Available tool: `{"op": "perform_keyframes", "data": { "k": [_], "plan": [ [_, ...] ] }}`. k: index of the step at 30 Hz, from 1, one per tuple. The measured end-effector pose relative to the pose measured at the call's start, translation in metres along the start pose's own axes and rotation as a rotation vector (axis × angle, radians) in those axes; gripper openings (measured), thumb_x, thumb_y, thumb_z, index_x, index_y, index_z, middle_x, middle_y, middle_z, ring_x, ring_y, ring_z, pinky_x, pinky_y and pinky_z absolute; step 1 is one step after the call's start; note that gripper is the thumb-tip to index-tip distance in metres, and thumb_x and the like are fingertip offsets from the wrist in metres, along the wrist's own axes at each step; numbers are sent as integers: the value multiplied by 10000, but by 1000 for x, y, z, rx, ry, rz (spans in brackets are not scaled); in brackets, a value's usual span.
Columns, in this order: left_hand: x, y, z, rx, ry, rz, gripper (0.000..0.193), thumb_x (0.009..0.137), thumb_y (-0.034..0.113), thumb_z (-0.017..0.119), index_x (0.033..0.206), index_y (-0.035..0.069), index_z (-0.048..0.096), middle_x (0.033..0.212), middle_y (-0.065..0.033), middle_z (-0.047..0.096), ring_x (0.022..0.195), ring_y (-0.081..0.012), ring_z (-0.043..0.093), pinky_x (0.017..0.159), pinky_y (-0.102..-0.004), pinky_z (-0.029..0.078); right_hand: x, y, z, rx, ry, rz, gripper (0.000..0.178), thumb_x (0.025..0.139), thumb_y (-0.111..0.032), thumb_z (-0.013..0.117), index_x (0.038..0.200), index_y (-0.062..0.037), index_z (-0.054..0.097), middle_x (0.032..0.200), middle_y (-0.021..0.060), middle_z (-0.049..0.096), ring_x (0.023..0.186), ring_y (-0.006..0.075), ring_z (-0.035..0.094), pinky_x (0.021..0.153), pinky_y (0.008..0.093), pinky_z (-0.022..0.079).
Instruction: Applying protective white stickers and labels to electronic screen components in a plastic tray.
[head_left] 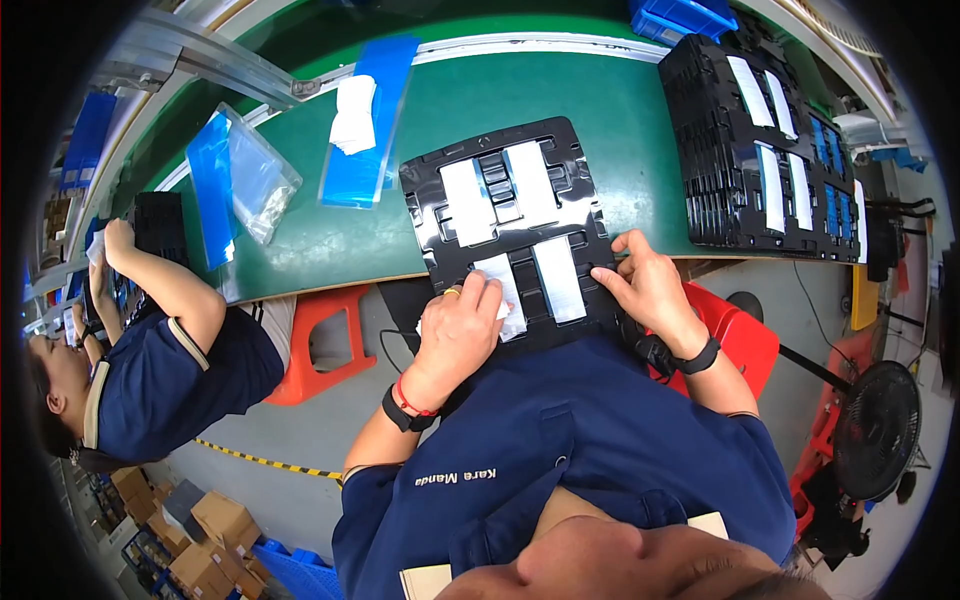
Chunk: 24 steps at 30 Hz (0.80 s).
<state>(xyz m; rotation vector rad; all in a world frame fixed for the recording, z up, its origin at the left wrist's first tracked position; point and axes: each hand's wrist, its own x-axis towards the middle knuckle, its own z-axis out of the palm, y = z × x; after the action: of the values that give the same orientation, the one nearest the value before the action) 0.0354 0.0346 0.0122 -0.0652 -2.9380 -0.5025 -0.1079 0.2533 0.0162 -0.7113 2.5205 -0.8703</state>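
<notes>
A glossy black plastic tray (520, 225) lies before me, its near end reaching over the table's front edge. Four pockets hold pale strips; one white strip (560, 280) fills the lower right pocket. My left hand (458, 325), with a ring, has its fingers closed at the lower left white strip (508, 290); the fingertips are partly hidden. A bit of white also shows beside that hand's knuckles. On the tray's right edge rests the thumb of my right hand (648, 285), its fingers curled beside the rim.
Tall stacked black trays (710, 150) with white and blue strips stand at the right of the green table (600, 90). White sheets (354, 115) lie on blue film ahead; a clear bag (260, 175) is left of them. A co-worker (190, 350) sits left. Red stools and a fan (877, 430) stand nearby.
</notes>
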Motion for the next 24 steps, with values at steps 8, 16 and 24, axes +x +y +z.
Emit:
{"op": "perform_keyframes", "data": {
  "k": [8,16,24],
  "plan": [
    [-3,1,1,-81,111,-100,266,711,178,749,870,36,590,972,-116,568,625,-252,601,556,-328,489,0,7,2,185,-39,40,343,777,-118,713,982,-6,462,507,68,516,455,185,522,483,317,395],
    [-32,-29,4,-322,401,-608,269,762,221,744,868,21,598,772,-135,593,697,-269,595,624,-338,471,0,10,4,273,-33,15,378,814,-69,684,1088,-16,430,591,18,522,527,73,484,511,230,378],
    [-40,-19,12,-1460,5,-930,246,853,204,677,1008,28,600,679,53,504,490,-26,385,416,-193,308,3,14,21,484,101,-60,462,820,-48,648,1211,2,408,757,81,585,659,131,570,611,271,452]
  ]
}}
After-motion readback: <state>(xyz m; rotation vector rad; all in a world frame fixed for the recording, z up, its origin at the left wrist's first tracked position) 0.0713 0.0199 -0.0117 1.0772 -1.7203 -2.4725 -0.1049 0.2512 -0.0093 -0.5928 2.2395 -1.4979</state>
